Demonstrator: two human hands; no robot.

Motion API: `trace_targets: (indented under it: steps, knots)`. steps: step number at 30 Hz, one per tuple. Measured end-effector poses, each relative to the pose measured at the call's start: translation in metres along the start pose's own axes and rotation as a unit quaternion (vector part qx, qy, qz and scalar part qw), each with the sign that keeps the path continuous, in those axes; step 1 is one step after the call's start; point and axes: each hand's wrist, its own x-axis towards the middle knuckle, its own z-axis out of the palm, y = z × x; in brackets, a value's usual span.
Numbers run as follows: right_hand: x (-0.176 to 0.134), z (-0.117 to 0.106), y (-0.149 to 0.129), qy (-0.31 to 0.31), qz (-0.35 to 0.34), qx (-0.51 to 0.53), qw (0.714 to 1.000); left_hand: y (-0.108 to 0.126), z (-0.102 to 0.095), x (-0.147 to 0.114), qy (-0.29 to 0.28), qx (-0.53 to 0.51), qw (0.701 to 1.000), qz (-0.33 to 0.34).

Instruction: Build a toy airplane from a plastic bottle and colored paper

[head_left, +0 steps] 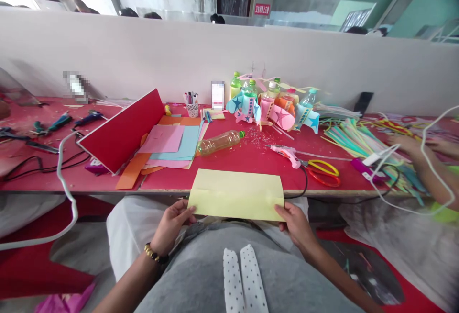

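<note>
Head view: left hand (174, 218) and right hand (294, 221) pinch yellow paper (236, 195) by opposite ends, likely to hold it flat, at front edge of worktop (251, 162)

head camera | looks from above, forward and down | clothing (193, 270) nearest, bottom centre | hands (174, 219) close, lower centre | table (247, 160) beyond, across mid-frame | partition (172, 50) farther off, upper frame
</note>
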Motion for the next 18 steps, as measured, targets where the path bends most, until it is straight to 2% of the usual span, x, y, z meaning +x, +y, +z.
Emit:
trace_targets:
  steps: [8, 14, 18]
  knots:
    - [0.0, 0.0, 0.002, -0.014, 0.014, 0.001, 1.0, 0.001, -0.003, 0.004, -0.017, -0.025, 0.999, -0.038]
    - [-0.003, 0.002, 0.0, -0.017, 0.007, 0.005, 1.0, -0.007, -0.006, 0.007, -0.003, 0.004, 1.0, 0.006]
    - [-0.003, 0.002, 0.001, -0.017, 0.013, 0.014, 1.0, -0.01, -0.007, 0.009, 0.004, 0.028, 1.0, 0.008]
